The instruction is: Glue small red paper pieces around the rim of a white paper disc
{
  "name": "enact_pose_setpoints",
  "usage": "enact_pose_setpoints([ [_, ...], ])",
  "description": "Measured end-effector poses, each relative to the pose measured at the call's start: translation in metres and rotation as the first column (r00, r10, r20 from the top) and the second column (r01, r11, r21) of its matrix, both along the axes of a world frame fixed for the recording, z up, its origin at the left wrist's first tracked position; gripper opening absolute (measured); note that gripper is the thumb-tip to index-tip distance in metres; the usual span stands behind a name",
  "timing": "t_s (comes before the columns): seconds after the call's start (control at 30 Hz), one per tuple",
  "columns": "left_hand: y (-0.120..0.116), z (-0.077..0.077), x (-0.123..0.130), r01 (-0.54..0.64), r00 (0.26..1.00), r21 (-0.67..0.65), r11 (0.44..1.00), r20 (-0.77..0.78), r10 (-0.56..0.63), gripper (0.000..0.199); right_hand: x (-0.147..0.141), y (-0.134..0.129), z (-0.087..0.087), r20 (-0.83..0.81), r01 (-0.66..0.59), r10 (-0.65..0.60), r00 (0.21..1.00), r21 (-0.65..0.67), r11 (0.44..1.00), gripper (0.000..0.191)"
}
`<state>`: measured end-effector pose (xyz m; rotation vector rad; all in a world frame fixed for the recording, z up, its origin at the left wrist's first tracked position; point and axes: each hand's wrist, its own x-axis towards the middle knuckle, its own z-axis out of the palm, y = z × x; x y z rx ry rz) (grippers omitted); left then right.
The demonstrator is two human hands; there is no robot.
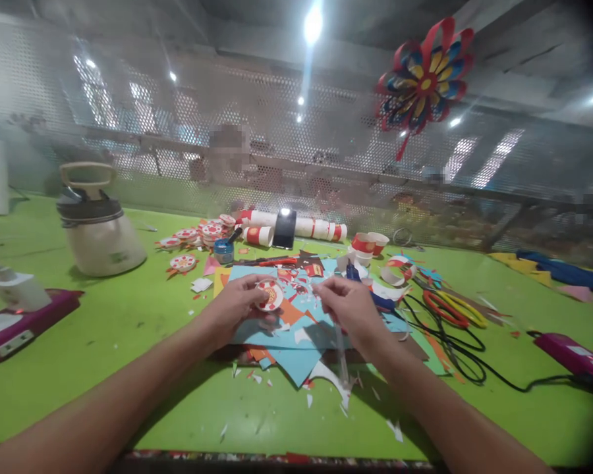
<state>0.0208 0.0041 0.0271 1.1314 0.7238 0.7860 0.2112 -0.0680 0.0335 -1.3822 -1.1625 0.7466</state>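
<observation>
My left hand [242,304] is closed on a small round paper disc [269,296] with a red and white rim and a yellow centre. A short way to the right, my right hand [346,306] is pinched, fingertips together; whatever they hold is too small to make out. A translucent strip [342,355] shows below that hand; I cannot tell whether it is held. Beneath both hands lie blue paper sheets [257,336] strewn with orange, red and white scraps. Just beyond my right hand sits a dark blue tool [383,301], apparently a glue gun, partly hidden.
Finished-looking red and white discs [182,263] pile at the back left, near a blue jar [224,251]. A phone [284,228] leans on stacked paper cups [316,227]. Scissors [447,308], black cable [467,359], a large jug [101,230] and power strips [24,326] flank the work.
</observation>
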Motion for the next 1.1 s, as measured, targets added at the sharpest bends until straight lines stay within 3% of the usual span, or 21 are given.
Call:
enact_pose_setpoints([
  [0.13, 0.004, -0.005, 0.001, 0.008, 0.999, -0.045, 0.999, -0.031, -0.01, 0.034, 0.011, -0.002, 0.01, 0.161, 0.072, -0.09, 0.983, 0.117, 0.991, 0.036],
  [0.27, 0.005, -0.011, 0.003, 0.042, 0.997, -0.069, 0.997, -0.056, -0.046, 0.037, 0.015, -0.004, 0.015, 0.311, 0.045, -0.098, 0.945, 0.173, 0.984, 0.035],
  [0.4, 0.004, -0.013, 0.002, 0.068, 0.996, -0.053, 0.996, -0.054, -0.071, 0.034, 0.014, -0.002, 0.013, 0.423, -0.039, -0.023, 0.906, 0.137, 0.99, 0.011],
  [0.67, 0.001, -0.008, 0.002, 0.095, 0.995, -0.053, 0.994, -0.033, -0.097, 0.032, 0.009, -0.004, 0.012, 0.56, -0.135, 0.097, 0.823, 0.027, 0.991, 0.017],
  [0.83, -0.001, -0.005, 0.001, 0.105, 0.992, -0.028, 0.994, -0.071, -0.107, 0.035, 0.043, -0.038, 0.02, 0.633, -0.003, -0.015, 0.774, 0.028, 1.0, 0.028],
  [0.97, 0.0, -0.007, 0.0, 0.084, 0.992, -0.037, 0.996, -0.087, -0.087, 0.041, 0.088, -0.079, 0.013, 0.673, 0.19, -0.171, 0.72, 0.046, 0.981, 0.033],
  [1.1, 0.003, -0.01, 0.0, 0.076, 0.995, -0.065, 0.995, -0.065, -0.08, 0.039, 0.115, -0.105, 0.005, 0.727, 0.269, -0.196, 0.658, 0.016, 0.963, 0.033],
])
